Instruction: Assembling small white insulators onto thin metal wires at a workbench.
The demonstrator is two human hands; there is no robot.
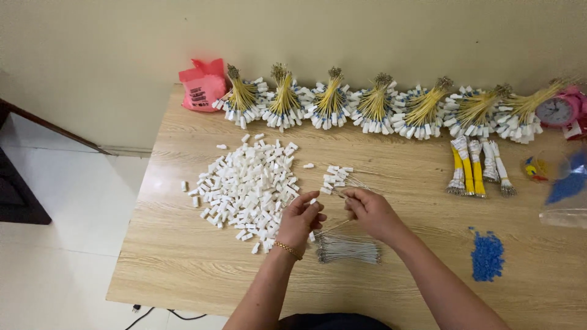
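A pink plastic bag (203, 90) is sitting at the table's (183, 269) far left corner, at about ten o'clock from the hands. Running rightward from it along the wall at twelve o'clock, seven bundles of yellow wires (331, 98) are lying fanned out, each tipped with white connectors. Below them a heap of white connector housings (247, 186) is spreading at nine o'clock, far too many to count, with a few strays lying apart at its left rim.

The left hand (299, 221) is pinching one white housing (313, 201) between curled fingertips. The right hand (371, 212) is closing thumb and forefinger on thin wires; how many cannot be told. A small batch of finished white-capped wires (337, 178) is lying just beyond the hands at twelve o'clock, and a bundle of pale loose wires (347, 249) is lying at six o'clock, partly hidden by the wrists.

At two o'clock four bound yellow-and-white wire bundles (479, 167) are lying side by side. A small pile of blue pieces (487, 255) is sitting at four o'clock. A pink alarm clock (558, 110) and a clear bag (565, 192) are being cut off by the right edge.

Bare wood is lying open along the near left edge.
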